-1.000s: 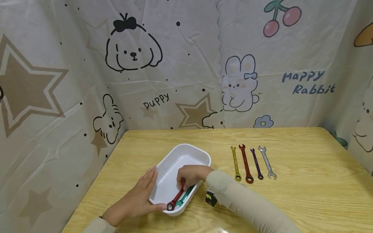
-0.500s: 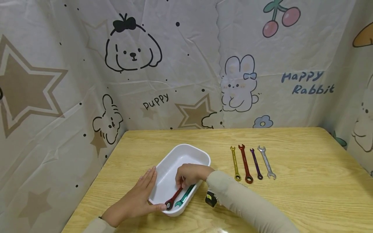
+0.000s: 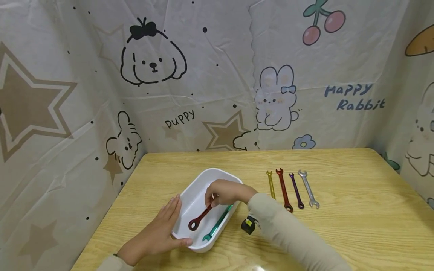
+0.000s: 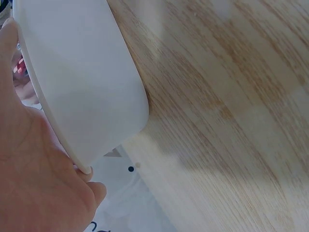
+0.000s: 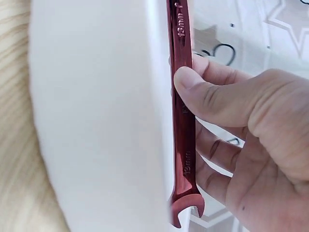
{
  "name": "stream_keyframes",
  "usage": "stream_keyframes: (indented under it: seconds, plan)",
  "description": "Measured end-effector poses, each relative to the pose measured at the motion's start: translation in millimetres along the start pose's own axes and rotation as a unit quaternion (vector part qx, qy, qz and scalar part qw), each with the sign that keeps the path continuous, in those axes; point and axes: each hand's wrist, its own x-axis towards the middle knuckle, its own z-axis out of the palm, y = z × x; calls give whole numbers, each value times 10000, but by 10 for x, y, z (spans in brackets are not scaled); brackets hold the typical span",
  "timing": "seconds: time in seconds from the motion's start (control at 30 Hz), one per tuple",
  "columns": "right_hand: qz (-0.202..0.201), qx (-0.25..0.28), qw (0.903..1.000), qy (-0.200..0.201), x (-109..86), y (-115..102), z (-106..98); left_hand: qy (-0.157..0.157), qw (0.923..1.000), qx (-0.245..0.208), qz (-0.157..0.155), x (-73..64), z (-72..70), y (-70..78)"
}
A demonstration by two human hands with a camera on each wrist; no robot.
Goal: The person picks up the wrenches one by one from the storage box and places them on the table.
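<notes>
A red combination wrench (image 3: pixel 200 218) slants inside the white plastic tray (image 3: pixel 193 195), its ring end toward the near left. My right hand (image 3: pixel 225 191) pinches its shaft between thumb and fingers; the right wrist view shows the wrench (image 5: pixel 184 130) marked 13mm, open end past the fingers. Along the tray's right wall lies a green wrench (image 3: pixel 217 226), apart from the red one. My left hand (image 3: pixel 152 231) rests against the tray's near left corner, fingers stretched along the left side and thumb at the front rim. From the left wrist, the tray's outer wall (image 4: pixel 87 72) fills much of the view.
Right of the tray, a yellow wrench (image 3: pixel 271 184), a larger red wrench (image 3: pixel 284 190), a purple wrench (image 3: pixel 296 191) and a silver wrench (image 3: pixel 309 189) lie in a row on the wooden table (image 3: pixel 356 188). A printed cloth (image 3: pixel 210 86) hangs behind.
My right hand has lifted and moved slightly away from me with the red wrench, whose ring end has left the tray's near corner and the green wrench. The left hand stays at the tray.
</notes>
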Motion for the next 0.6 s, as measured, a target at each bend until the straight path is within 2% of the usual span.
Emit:
stream_keyframes:
  seconds: [0.2,0.4,0.6]
  plan:
    - [-8,335,9986,417,-129,31,-200,-124,9998,-34,-182,5,11,-2]
    - [4,521,9943,929,-381,148,-407,-207,9993,-8,-300,11,15,4]
    - [628,722,9854,1409,-771,356,-543,-210,9994,-30,-283,8,1,26]
